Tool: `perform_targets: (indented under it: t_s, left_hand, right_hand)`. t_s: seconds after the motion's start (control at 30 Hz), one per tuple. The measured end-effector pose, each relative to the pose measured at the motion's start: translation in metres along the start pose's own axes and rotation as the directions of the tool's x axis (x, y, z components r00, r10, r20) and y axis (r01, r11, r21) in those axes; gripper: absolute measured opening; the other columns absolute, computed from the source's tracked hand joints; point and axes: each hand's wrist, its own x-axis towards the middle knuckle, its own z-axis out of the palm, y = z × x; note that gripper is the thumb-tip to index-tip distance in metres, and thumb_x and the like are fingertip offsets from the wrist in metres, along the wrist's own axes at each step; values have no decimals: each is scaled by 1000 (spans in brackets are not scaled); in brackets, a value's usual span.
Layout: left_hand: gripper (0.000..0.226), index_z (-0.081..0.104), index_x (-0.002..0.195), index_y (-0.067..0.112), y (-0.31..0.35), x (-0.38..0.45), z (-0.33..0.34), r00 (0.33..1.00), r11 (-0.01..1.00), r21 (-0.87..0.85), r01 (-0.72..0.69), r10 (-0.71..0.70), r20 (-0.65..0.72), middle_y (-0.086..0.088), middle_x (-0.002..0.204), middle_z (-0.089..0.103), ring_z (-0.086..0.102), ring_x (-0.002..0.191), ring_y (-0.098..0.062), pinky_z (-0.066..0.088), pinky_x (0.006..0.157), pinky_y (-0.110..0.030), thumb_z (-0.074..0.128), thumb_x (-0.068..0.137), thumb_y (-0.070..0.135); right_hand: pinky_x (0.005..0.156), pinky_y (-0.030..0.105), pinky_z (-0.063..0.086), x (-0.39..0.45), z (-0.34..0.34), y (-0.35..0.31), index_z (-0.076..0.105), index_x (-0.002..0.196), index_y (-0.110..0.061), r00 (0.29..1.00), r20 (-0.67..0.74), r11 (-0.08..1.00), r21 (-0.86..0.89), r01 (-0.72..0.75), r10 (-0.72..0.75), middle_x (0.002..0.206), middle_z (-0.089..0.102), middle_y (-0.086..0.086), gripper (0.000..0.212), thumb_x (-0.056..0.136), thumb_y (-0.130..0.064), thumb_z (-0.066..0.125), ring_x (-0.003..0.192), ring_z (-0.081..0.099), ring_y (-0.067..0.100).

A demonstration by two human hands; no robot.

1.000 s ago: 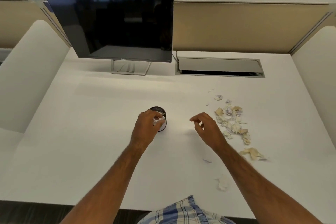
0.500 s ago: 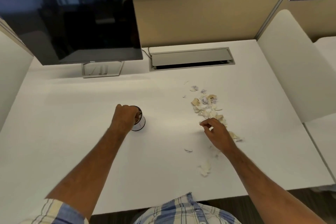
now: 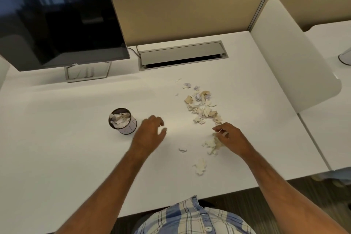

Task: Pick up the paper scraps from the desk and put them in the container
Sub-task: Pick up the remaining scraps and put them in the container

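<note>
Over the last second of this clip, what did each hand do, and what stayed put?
The left hand has come away from the container, where it was dropping scraps, and now hangs open beside it, to its right. The right hand moved right into the paper scraps and is curling its fingers on some near the pile's near end. Container, monitor and desk stayed where they were.

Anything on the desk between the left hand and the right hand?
In the head view, only bare white desk lies between left hand and right hand; nearest torn paper scraps lie under the right hand.
</note>
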Motion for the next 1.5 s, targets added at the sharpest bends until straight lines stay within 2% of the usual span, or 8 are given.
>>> perform_targets:
  t_s: [0.2, 0.37, 0.47, 0.63, 1.0, 1.17, 1.27, 1.5]
  left_hand:
    - [70, 54, 127, 21, 32, -34, 76, 936, 983, 46, 176, -182, 300, 1, 128, 51, 50, 117, -26, 48, 98, -42, 64, 81, 73]
    - [89, 49, 131, 20, 49, -50, 111, 940, 990, 43, 136, -143, 311, 2, 127, 44, 46, 114, -23, 50, 95, -38, 67, 69, 81]
    - [97, 46, 133, 17, 59, -54, 123, 944, 992, 90, 83, -107, 311, 0, 129, 41, 43, 112, -21, 51, 92, -36, 72, 63, 80]
    - [70, 46, 126, 18, 67, -62, 137, 959, 997, 71, 20, -39, 281, -1, 125, 42, 44, 105, -18, 47, 81, -30, 81, 77, 53]
    - [12, 65, 106, 13, 63, -54, 140, 976, 988, -136, 68, -38, 216, -4, 109, 60, 58, 99, -21, 42, 78, -26, 64, 94, 16]
    - [12, 69, 101, 13, 62, -48, 141, 970, 981, -147, 128, -92, 226, -4, 104, 65, 58, 96, -19, 37, 73, -23, 61, 92, 14]
    - [12, 71, 96, 14, 54, -47, 132, 968, 970, -181, 161, -119, 219, -2, 100, 66, 58, 92, -16, 40, 72, -23, 63, 88, 15]
    - [13, 71, 84, 21, 17, -41, 75, 972, 914, -341, 219, -234, -3, 11, 84, 63, 60, 76, 1, 43, 64, -9, 69, 82, 9]
  right_hand:
    - [93, 27, 48, -9, 10, 10, 71, 116, -18, 984, 123, 976, -159, 151, -132, 110, 61, -3, 37, 83, -30, 82, 106, 58, 12]
    - [100, 26, 43, -17, 18, 13, 66, 124, -28, 971, 203, 955, -238, 175, -128, 118, 51, -9, 56, 75, -48, 84, 116, 48, 10]
    - [101, 26, 42, -22, 23, 15, 64, 129, -27, 954, 264, 935, -279, 219, -145, 125, 48, -7, 60, 75, -42, 85, 121, 45, 11]
    - [100, 32, 46, -28, 28, 15, 66, 124, -18, 936, 273, 913, -280, 296, -220, 124, 52, 0, 38, 87, -18, 76, 118, 50, 17]
    - [92, 22, 48, -27, 31, 4, 75, 107, -3, 958, 179, 946, -198, 256, -222, 111, 68, 7, 18, 91, -3, 69, 104, 64, 15]
    - [85, 13, 49, -23, 29, -1, 78, 99, -6, 993, 59, 994, -9, 107, -106, 103, 74, 0, 18, 85, 3, 73, 94, 67, 2]
    - [89, 20, 55, -18, 27, -4, 79, 98, -14, 999, 7, 992, 121, 37, -38, 104, 75, -5, 17, 83, -5, 79, 98, 70, 3]
    - [86, 22, 56, -3, 29, -18, 81, 95, -25, 998, 31, 946, 317, -68, 61, 96, 79, -13, 19, 78, -18, 86, 93, 74, 4]
